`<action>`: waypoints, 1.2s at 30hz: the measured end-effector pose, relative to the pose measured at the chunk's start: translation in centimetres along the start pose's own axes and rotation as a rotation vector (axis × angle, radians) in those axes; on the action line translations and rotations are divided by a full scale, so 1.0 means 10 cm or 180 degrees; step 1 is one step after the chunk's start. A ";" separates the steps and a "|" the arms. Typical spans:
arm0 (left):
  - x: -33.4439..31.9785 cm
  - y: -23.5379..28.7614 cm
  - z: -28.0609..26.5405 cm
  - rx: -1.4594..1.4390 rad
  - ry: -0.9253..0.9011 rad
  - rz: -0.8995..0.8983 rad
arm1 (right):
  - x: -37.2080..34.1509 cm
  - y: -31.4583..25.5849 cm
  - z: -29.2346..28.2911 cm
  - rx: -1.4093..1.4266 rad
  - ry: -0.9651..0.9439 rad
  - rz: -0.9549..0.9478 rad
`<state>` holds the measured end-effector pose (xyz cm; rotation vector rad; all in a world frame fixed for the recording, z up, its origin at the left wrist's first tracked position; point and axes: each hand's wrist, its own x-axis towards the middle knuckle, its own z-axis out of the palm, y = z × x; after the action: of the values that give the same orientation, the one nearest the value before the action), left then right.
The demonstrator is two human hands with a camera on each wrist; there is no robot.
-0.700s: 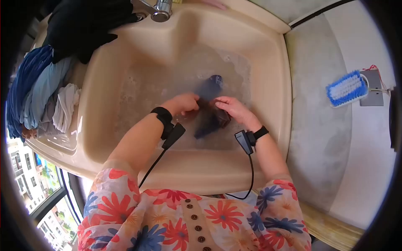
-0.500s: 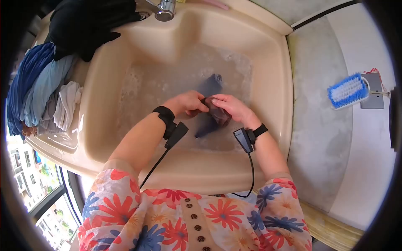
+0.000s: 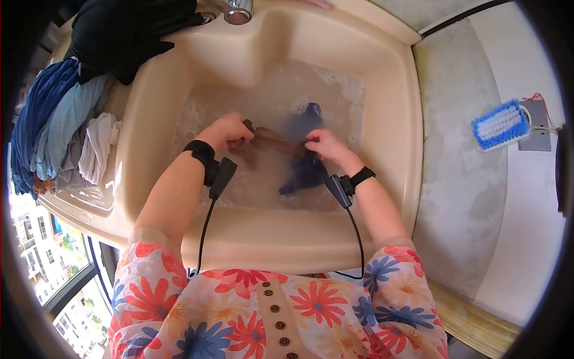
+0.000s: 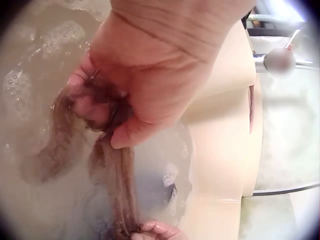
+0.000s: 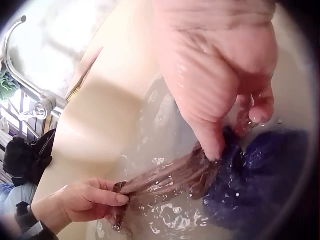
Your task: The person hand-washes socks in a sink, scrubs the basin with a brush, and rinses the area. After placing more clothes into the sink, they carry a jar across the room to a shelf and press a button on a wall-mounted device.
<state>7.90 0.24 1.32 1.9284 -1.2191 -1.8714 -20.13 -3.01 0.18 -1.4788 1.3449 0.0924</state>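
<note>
A sheer brown stocking (image 5: pixel 162 180) is stretched between both hands at the surface of cloudy, soapy water. My left hand (image 3: pixel 230 131) grips one end, and a loose brown length (image 4: pixel 55 147) trails from it into the water. At the other end my right hand (image 3: pixel 327 145) pinches the stocking between thumb and fingers. A dark blue cloth (image 3: pixel 302 173) lies in the water under and beside the right hand, partly sunk. Its upper part (image 3: pixel 308 116) shows beyond that hand in the head view.
The beige sink (image 3: pixel 391 149) surrounds the water, with a chrome tap (image 3: pixel 238 13) at its back. Black clothing (image 3: pixel 122 36) and blue, grey and white garments (image 3: pixel 54 128) are heaped on the left ledge. A blue-and-white brush (image 3: pixel 501 124) hangs on the right wall.
The hands were close together over the bunched brown stocking half a second ago. My left hand has since moved left, drawing the stocking out lengthwise, while the right hand stays near the blue cloth.
</note>
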 end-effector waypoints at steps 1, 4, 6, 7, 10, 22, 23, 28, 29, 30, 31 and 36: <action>0.00 0.00 -0.03 0.0009 0.0109 -0.0019 | 0.02 0.00 0.01 0.0083 0.0160 -0.0031; -0.02 0.06 -0.09 0.0075 0.0520 0.0247 | 0.14 0.11 0.06 0.0101 0.0628 -0.0665; -0.09 0.15 -0.06 0.0131 0.0822 0.0526 | 0.14 0.10 0.07 0.0038 0.0926 -0.1269; -0.13 0.25 0.02 -0.0487 0.0501 0.0817 | 0.05 -0.04 0.05 0.0762 0.0529 -0.0843; -0.19 0.41 0.38 -0.1306 -0.0145 0.1016 | -0.16 -0.41 0.09 0.1770 0.0014 -0.0397; -0.08 0.20 0.19 0.0632 0.0022 0.0251 | 0.02 0.10 0.15 -0.0649 0.0783 -0.0788; -0.08 0.18 0.19 0.0788 0.0095 0.0226 | -0.02 0.06 0.15 -0.0401 0.0617 -0.0474; -0.08 0.13 0.22 0.0990 0.0235 0.0290 | -0.11 -0.15 0.12 0.0077 0.0140 -0.0404; -0.10 0.13 0.21 0.1162 0.0340 0.0186 | -0.13 -0.20 0.11 0.0302 -0.0010 -0.0228; -0.11 0.13 0.20 0.1332 0.0445 0.0082 | -0.13 -0.20 0.10 0.0294 -0.0014 -0.0228; -0.10 0.11 0.19 0.1322 0.0453 0.0082 | -0.13 -0.20 0.09 0.0543 -0.0162 -0.0148; -0.19 0.11 0.11 0.1072 0.0508 -0.0080 | -0.24 -0.34 0.08 0.1430 -0.0365 -0.0125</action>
<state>6.71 1.22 3.18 2.2186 -1.5430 -1.5646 -17.95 -1.58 3.55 -1.1017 1.1517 -0.1412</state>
